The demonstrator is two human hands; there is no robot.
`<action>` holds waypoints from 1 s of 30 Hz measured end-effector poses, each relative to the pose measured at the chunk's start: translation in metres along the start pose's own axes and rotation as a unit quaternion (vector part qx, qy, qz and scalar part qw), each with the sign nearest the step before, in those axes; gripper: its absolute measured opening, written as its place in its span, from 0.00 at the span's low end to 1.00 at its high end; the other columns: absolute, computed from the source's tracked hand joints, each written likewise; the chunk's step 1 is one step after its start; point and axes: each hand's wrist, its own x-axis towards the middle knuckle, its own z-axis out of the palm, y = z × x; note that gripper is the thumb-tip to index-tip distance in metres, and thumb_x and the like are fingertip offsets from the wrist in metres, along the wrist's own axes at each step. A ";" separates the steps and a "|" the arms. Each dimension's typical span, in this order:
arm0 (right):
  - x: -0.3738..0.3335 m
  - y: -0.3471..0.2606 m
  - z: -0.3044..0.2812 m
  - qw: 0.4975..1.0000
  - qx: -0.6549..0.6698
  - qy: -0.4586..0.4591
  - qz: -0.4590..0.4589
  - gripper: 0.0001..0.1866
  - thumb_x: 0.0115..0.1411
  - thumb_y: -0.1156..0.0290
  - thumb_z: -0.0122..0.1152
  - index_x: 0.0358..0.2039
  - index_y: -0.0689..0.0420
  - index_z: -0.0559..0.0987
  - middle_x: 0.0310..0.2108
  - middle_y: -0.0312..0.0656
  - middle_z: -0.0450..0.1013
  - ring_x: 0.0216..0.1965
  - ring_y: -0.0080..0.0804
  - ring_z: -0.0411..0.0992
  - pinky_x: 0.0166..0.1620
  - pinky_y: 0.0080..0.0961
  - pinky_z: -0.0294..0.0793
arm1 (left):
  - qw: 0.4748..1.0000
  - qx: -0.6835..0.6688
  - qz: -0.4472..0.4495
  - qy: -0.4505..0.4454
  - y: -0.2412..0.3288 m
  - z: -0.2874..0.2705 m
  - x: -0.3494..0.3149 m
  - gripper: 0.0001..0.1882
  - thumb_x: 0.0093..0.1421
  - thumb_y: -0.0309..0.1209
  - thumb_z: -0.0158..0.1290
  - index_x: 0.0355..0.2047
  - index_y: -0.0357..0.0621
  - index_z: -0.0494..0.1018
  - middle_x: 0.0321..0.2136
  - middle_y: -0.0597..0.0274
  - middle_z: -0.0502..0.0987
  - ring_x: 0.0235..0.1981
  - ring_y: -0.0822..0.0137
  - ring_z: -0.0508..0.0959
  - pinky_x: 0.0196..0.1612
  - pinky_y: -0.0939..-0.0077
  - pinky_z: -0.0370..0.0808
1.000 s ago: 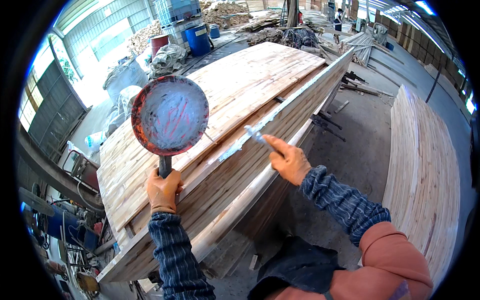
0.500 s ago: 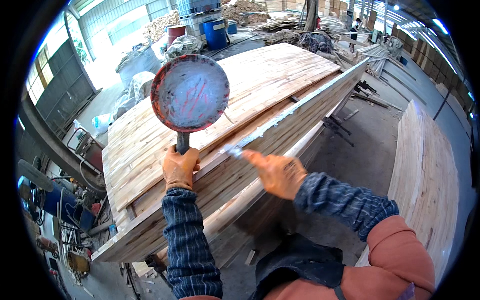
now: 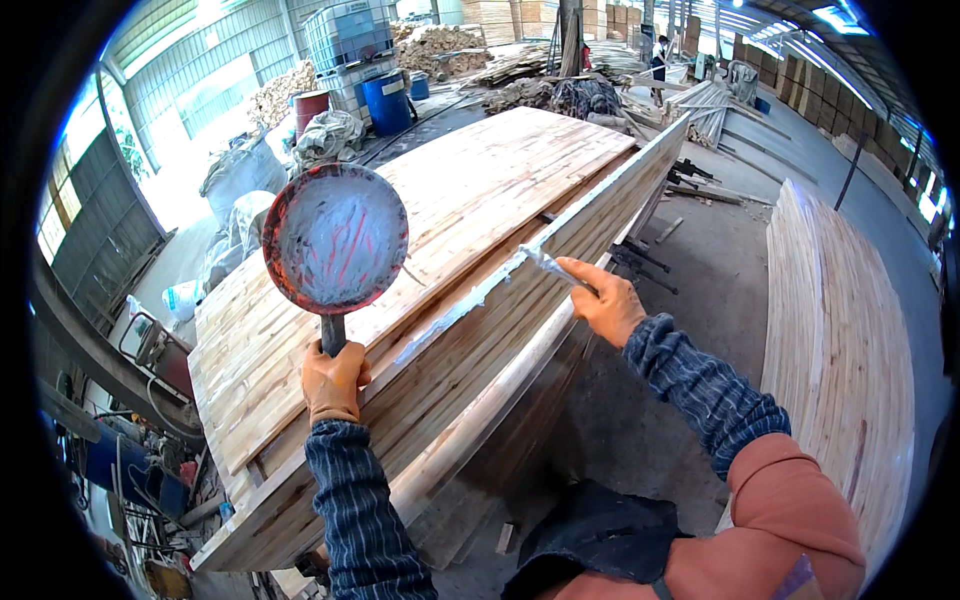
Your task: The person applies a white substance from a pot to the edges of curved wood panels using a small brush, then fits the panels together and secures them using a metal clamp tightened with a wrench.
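Fingers (image 3: 582, 268) of the right hand (image 3: 612, 308) pinch a brush (image 3: 550, 264) by its handle; its head, beyond the fingertips, is on the board's (image 3: 470, 345) upper edge, streaked with pale paste (image 3: 462, 312). The left hand (image 3: 335, 382) grips a pan (image 3: 284, 283), paste inside. Beyond the slab's (image 3: 520, 165) far edge stands a blue drum (image 3: 387, 103), contents hidden.
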 end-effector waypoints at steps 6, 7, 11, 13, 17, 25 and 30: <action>0.042 0.000 -0.053 0.982 0.023 -0.096 0.160 0.20 0.67 0.62 0.53 0.55 0.56 0.80 0.23 0.35 0.74 0.18 0.18 0.68 0.21 0.19 0.70 | 1.000 0.008 -0.014 0.015 0.004 -0.002 -0.003 0.17 0.49 0.32 0.61 0.36 0.36 0.72 0.22 0.59 0.75 0.19 0.69 0.75 0.21 0.76 0.73; 0.051 -0.004 -0.064 0.980 -0.002 -0.111 0.165 0.20 0.67 0.61 0.54 0.54 0.56 0.81 0.22 0.35 0.75 0.17 0.19 0.68 0.20 0.20 0.69 | 1.000 0.015 -0.019 0.011 0.003 0.002 -0.001 0.17 0.49 0.32 0.61 0.36 0.36 0.72 0.22 0.59 0.75 0.19 0.69 0.74 0.21 0.76 0.73; 0.098 -0.003 -0.085 0.971 -0.110 -0.163 0.133 0.18 0.61 0.60 0.59 0.47 0.54 0.85 0.21 0.41 0.79 0.18 0.24 0.75 0.24 0.23 0.75 | 1.000 0.005 -0.006 0.006 0.006 0.002 -0.008 0.17 0.49 0.32 0.61 0.36 0.36 0.72 0.21 0.59 0.75 0.18 0.70 0.74 0.21 0.76 0.72; 0.120 -0.013 -0.082 0.963 -0.131 -0.202 0.119 0.16 0.59 0.64 0.61 0.45 0.55 0.86 0.21 0.41 0.79 0.19 0.24 0.75 0.24 0.24 0.75 | 1.000 0.002 -0.002 0.005 0.005 -0.003 -0.010 0.17 0.50 0.32 0.61 0.36 0.36 0.72 0.21 0.59 0.75 0.18 0.70 0.74 0.21 0.77 0.72; 0.137 -0.040 -0.078 0.944 -0.166 -0.264 0.106 0.14 0.58 0.70 0.62 0.43 0.56 0.86 0.25 0.40 0.80 0.19 0.25 0.76 0.23 0.23 0.75 | 1.000 -0.006 0.007 0.010 0.005 0.000 -0.016 0.16 0.51 0.32 0.60 0.36 0.36 0.72 0.22 0.59 0.76 0.19 0.70 0.74 0.22 0.77 0.73; 0.146 -0.093 -0.046 0.893 -0.235 -0.382 0.033 0.13 0.57 0.70 0.60 0.41 0.56 0.87 0.26 0.38 0.80 0.19 0.27 0.77 0.23 0.22 0.75 | 1.000 0.012 0.002 0.013 0.006 0.005 -0.017 0.16 0.52 0.32 0.59 0.38 0.33 0.73 0.23 0.58 0.78 0.20 0.70 0.77 0.24 0.77 0.75; 0.122 -0.131 -0.020 0.875 -0.217 -0.433 -0.020 0.14 0.61 0.66 0.60 0.45 0.54 0.86 0.25 0.37 0.78 0.23 0.23 0.76 0.22 0.22 0.72 | 1.000 -0.001 0.001 0.022 0.005 -0.002 -0.019 0.17 0.52 0.32 0.59 0.38 0.32 0.74 0.24 0.57 0.78 0.20 0.69 0.77 0.24 0.76 0.75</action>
